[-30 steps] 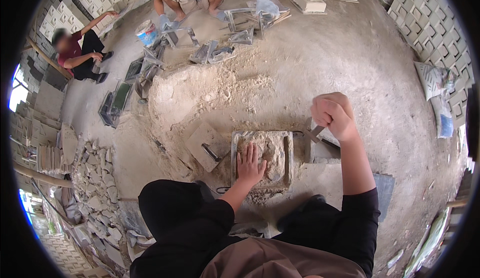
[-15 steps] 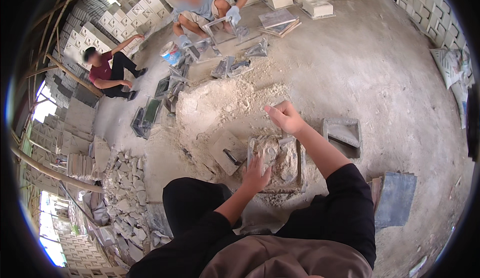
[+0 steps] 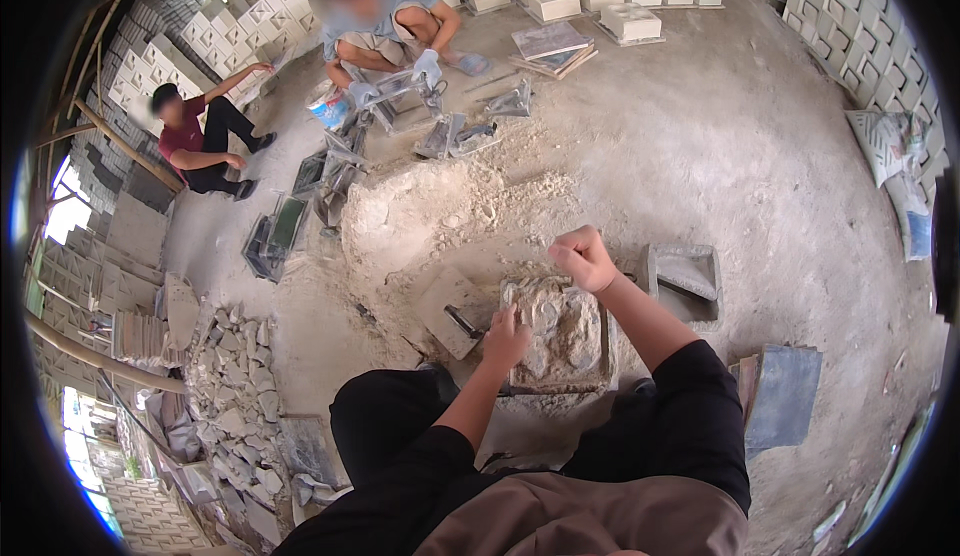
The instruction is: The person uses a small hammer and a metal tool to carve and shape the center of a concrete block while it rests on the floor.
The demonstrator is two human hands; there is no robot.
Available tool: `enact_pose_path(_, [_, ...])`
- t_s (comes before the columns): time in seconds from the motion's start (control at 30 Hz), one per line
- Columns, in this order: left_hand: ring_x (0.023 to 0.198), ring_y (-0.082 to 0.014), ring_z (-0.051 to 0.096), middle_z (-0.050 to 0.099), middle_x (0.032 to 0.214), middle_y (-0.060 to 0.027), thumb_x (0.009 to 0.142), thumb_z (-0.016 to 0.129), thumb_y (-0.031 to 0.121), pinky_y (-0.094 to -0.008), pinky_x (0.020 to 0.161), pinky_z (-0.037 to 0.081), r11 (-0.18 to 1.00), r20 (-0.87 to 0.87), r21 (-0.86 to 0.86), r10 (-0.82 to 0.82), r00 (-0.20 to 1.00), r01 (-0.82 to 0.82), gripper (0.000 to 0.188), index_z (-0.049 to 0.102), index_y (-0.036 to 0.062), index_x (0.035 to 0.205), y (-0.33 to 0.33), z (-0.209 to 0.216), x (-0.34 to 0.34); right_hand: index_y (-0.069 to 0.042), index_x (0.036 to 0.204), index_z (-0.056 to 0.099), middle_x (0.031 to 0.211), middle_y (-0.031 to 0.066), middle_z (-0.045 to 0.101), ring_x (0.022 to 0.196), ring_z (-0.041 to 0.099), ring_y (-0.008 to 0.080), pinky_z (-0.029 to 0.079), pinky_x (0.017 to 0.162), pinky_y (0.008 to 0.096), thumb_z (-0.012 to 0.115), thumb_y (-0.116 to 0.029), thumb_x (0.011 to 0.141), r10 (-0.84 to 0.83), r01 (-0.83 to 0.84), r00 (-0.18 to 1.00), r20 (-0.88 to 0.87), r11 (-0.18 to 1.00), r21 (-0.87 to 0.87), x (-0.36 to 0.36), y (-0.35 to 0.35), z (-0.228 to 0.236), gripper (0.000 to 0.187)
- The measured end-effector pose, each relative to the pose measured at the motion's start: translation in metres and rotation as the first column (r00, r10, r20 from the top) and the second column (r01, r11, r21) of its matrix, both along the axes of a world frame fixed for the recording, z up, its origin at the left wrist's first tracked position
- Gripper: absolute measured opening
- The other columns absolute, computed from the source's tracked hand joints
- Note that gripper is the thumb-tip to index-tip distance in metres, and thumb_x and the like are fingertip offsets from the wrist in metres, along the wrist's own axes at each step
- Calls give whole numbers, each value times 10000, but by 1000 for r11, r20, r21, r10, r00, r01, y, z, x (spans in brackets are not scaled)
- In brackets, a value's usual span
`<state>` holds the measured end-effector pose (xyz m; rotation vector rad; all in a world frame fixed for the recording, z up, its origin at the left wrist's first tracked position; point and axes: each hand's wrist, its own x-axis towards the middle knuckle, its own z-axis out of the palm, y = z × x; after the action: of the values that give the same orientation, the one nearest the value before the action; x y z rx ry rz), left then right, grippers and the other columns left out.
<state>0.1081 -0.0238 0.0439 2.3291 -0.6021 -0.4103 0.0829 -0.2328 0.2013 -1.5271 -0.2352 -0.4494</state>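
Note:
Between my knees lies a square mould (image 3: 609,351) filled with lumpy, damp beige clay-like material (image 3: 568,331). My left hand (image 3: 507,341) rests at the mould's left side, its fingers extended over the edge of the material and holding nothing. Above the mould's far right corner, my right hand (image 3: 582,259) is closed in a fist, with no tool visible in it. Just left of the mould, a flat pale board (image 3: 437,301) lies on the floor, bearing a dark-handled tool (image 3: 462,320).
Loose beige powder (image 3: 400,216) is heaped beyond the board. A rectangular grey mould (image 3: 684,278) lies to the right, near dark flat plates (image 3: 785,396). Broken chunks (image 3: 235,376) cover the left floor. One person (image 3: 375,31) squats handling metal frames; another (image 3: 200,141) sits farther left.
My right fist has shifted slightly right and nearer. My left hand has drawn from the middle of the material to its left edge. The squatting person's frame has been lowered.

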Motion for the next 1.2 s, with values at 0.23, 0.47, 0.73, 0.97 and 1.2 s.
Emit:
enact_pose_path(0.23, [1266,-293,260,316,1354,-134,817,416,249,-445,1025,203,987,165,42,-162,973,158,501,354,84,1286,-63,-4,33,15,568,491,492,24,426,485,356,85,277,440,269,527,-117,801,65,-71,985,-158,997,-31,-16,-6,-16,271])
enact_pose_path(0.47, [1313,-274,170,243,1400,-115,853,384,296,-451,1054,119,944,292,170,-323,900,284,555,282,12,1318,-98,-29,19,-84,468,311,411,1,296,378,271,105,233,382,272,431,-176,840,-230,235,972,-56,918,319,-51,-47,1,402])
enact_pose_path(0.73, [1328,-285,89,81,1432,-173,876,334,322,-428,1072,58,962,356,102,-274,893,254,622,135,-22,1354,-105,-27,-12,-83,466,270,403,2,280,348,210,110,186,372,276,420,-187,871,-241,165,954,179,919,359,-75,-73,50,444])
enact_pose_path(0.97, [1326,-316,79,94,1417,-217,873,352,360,-449,1060,65,893,357,79,-440,824,442,654,148,-51,1340,-108,-22,-31,-93,471,269,391,3,265,340,203,105,198,359,270,404,-196,874,-317,282,946,66,907,313,-92,-65,49,437])
enact_pose_path(1.2, [1310,-371,101,132,1394,-256,848,396,379,-512,1028,96,956,354,175,-285,891,236,690,188,-88,1312,-96,-32,-59,-100,464,263,382,5,258,330,198,106,211,351,268,404,-186,865,-356,331,934,10,878,345,-102,-66,49,433])
